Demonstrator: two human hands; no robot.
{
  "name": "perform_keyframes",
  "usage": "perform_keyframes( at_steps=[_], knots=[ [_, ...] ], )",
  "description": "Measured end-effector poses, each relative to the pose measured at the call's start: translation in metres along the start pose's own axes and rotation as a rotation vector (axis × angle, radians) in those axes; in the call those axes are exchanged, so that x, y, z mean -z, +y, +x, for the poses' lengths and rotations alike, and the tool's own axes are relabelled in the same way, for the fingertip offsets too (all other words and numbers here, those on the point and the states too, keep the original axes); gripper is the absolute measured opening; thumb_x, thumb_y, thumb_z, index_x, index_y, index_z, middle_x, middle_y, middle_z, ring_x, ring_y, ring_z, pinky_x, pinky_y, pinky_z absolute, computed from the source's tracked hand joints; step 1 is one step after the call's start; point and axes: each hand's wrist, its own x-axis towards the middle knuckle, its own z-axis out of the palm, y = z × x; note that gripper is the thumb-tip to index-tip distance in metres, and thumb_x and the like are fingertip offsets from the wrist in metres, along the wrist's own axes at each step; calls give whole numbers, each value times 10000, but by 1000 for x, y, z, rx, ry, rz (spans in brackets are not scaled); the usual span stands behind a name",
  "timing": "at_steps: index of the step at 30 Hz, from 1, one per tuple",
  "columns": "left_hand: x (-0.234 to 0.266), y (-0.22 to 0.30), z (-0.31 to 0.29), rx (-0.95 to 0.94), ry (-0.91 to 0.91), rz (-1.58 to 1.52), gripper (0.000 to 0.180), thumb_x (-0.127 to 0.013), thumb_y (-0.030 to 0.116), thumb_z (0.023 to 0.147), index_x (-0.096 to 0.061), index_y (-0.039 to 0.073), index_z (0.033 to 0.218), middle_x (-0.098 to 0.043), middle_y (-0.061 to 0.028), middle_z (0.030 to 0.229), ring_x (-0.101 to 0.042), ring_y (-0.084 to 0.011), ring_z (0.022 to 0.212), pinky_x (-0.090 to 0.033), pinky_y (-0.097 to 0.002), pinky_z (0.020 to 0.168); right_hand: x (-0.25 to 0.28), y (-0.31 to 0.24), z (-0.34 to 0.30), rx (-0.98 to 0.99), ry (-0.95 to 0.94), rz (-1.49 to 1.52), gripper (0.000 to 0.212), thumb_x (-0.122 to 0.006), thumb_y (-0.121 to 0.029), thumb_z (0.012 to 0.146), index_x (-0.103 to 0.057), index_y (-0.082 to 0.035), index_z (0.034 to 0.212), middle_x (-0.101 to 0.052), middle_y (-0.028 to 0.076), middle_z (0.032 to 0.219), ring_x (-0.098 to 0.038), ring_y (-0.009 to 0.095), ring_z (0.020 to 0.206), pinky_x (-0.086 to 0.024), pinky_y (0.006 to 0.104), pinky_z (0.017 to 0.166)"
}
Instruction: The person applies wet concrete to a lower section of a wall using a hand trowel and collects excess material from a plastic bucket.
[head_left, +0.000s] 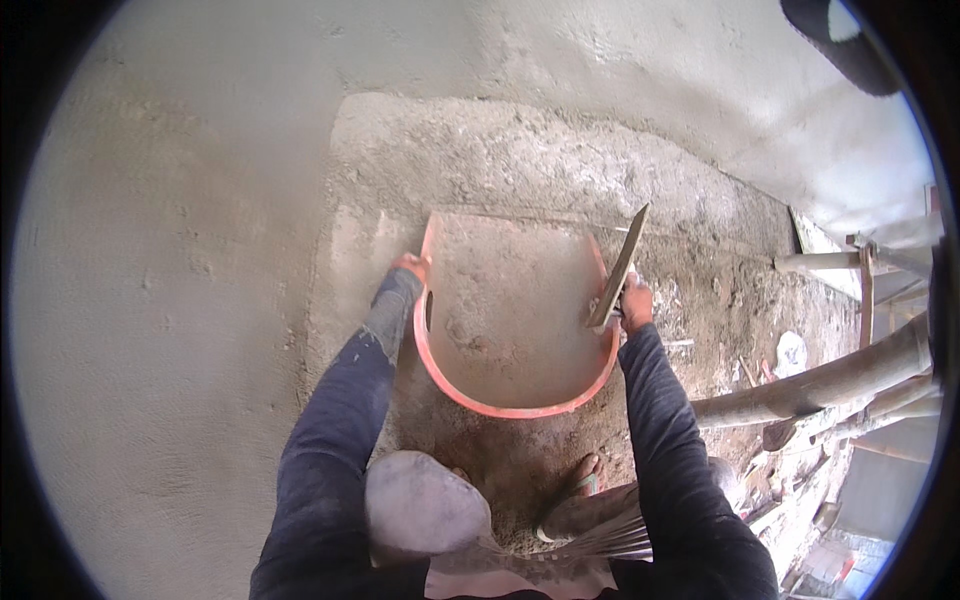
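We see 2 occupied hands: the left hand (411, 267) grasps the orange-rimmed pan (500, 410), presumably steadying it; the right hand (637, 304) grips a flat float (624, 268) near the opposite rim. The pan's straight edge faces a rough strip (560, 150), probably for close fit.

Right hand (638, 304) grip partly hidden behind plastering float (624, 262). Dark object (850, 57) cut off, upper-right rim, kind unclear.
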Motion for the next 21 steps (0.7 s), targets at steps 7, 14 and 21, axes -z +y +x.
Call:
perform_keyframes(
  at_steps=[7, 14, 21],
  knots=[
    [118, 26, -170, -415, 352, -43, 575, -672, 353, 907, -495, 40, 1356, -525, -223, 1360, -501, -366, 1272, -404, -430, 1068, -10, -114, -54, 353, 324, -585, 677, -616, -580, 893, -643, 69, 1082, -665, 309, 1028, -638, 458, 1010, -506, 473, 848],
    [304, 90, -396, -908, 1180, 358, 337, -551, 73, 940, -540, 70, 1276, -517, -164, 1375, -408, -376, 1365, -292, -564, 1150, 10, -268, -56, 479, 146, -1188, 655, -649, -574, 845, -661, 35, 1085, -671, 281, 1083, -640, 413, 1072, -495, 481, 909],
    [408, 109, -452, -1196, 1677, 754, 338, -439, 155, 897, -577, 107, 1201, -498, -42, 1424, -316, -366, 1444, -170, -612, 1206, -87, -327, -159, 139, -620, -690, 412, -638, -413, 917, -661, -41, 1092, -580, 22, 702, -506, 127, 507, -474, 292, 466]
  ],
)
